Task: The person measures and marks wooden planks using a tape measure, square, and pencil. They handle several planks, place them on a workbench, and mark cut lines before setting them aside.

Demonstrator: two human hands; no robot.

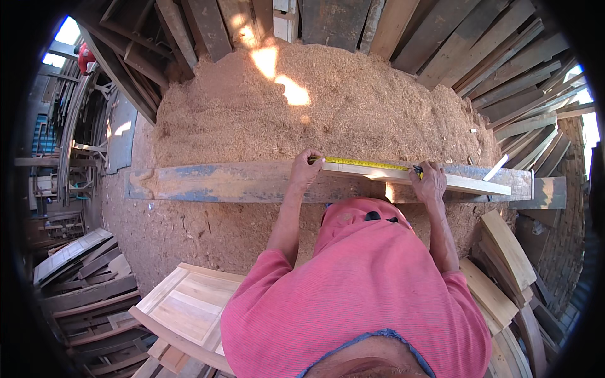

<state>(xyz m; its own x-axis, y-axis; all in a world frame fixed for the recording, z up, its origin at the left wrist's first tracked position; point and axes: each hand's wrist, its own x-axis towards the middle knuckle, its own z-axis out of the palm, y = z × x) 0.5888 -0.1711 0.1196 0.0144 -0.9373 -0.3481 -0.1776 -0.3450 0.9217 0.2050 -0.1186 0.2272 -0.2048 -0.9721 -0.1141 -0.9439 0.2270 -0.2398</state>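
A yellow tape measure [368, 164] is drawn out along a pale narrow wooden board [469, 183]. My left hand [305, 169] pinches the free end of its blade at the board's left end. At the other end of the blade, my right hand [430, 181] is closed around the dark tape case, most of which the fingers hide. The board lies on a long, worn workbench plank [208, 183] with flaking blue paint, and stretches on to the right past my right hand.
A big heap of wood shavings [353, 120] rises beyond the bench. Planks [466, 44] lean behind it and to the right. A panelled wooden door [195, 302] lies at lower left, and thick pale boards [504, 252] are stacked at lower right.
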